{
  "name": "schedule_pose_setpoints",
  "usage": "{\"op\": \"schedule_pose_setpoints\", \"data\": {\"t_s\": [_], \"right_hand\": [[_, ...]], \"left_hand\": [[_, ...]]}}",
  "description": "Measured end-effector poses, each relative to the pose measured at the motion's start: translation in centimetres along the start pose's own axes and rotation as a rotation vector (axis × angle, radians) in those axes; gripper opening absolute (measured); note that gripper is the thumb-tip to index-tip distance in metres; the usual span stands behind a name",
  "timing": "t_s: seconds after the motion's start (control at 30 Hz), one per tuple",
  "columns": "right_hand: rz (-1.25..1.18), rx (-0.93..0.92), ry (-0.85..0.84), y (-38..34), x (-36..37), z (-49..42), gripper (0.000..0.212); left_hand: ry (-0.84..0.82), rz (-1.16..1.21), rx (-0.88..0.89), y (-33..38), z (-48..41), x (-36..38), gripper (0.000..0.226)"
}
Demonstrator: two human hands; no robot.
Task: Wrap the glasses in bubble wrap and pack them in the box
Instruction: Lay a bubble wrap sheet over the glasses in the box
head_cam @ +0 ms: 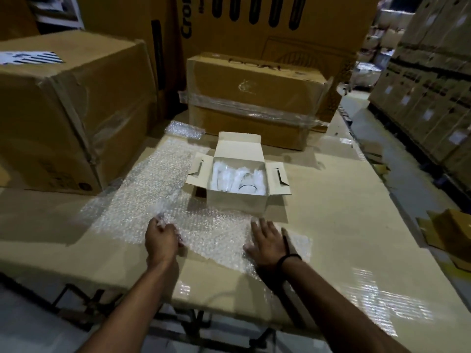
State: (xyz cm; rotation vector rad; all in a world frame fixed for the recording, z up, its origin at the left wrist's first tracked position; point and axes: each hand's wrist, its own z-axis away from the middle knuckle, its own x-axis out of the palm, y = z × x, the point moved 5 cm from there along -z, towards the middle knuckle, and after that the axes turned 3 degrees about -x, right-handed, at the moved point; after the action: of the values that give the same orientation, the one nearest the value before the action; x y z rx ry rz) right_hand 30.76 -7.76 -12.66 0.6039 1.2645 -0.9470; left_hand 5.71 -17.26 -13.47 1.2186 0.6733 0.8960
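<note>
The small white cardboard box (237,202) stands open at the middle of the table, flaps spread, with glasses bundled in white wrap (229,177) inside it. A clear bubble wrap sheet (163,189) lies flat to the left and near side of the box. The left hand (160,240) clenches a bunched edge of the sheet. The right hand (267,245) lies on it with fingers straight. The brown cardboard tabletop (344,225) carries a large brown carton (63,118) far left and a taped carton (254,98) behind the box.
</note>
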Motion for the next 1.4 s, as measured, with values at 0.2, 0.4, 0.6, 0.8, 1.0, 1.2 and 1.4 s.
{"op": "schedule_pose_setpoints", "data": {"t_s": [0.2,0.4,0.6,0.8,1.0,1.2,1.4], "right_hand": [[-0.016,-0.039,0.028,0.4,1.9,-0.3,0.066],[-0.772,0.099,0.447,0.1,-5.1,-0.9,0.045],[-1.142,0.137,0.074,-4.6,-8.9,-2.6,0.060],[-1.172,0.152,0.154,-6.0,-9.7,-3.9,0.047],[-1.599,0.232,0.473,-0.5,-10.4,-0.5,0.022],[-1.546,0.511,0.636,6.4,-6.3,4.3,0.011],[-1.139,0.784,0.664,11.1,-1.3,7.5,0.009]], "left_hand": [[-0.007,-0.062,0.195,0.7,0.6,-0.1,0.037],[-0.224,-0.353,0.707,1.8,4.1,0.7,0.035],[-0.517,-0.631,1.157,2.0,6.8,2.5,0.044],[-0.492,-0.669,1.188,1.9,7.1,3.0,0.054],[-0.489,-0.606,0.625,0.7,5.2,4.9,0.076],[-0.606,-0.674,1.095,1.7,7.4,7.4,0.033],[-0.774,-0.839,1.265,-0.3,7.5,8.3,0.037]]}}
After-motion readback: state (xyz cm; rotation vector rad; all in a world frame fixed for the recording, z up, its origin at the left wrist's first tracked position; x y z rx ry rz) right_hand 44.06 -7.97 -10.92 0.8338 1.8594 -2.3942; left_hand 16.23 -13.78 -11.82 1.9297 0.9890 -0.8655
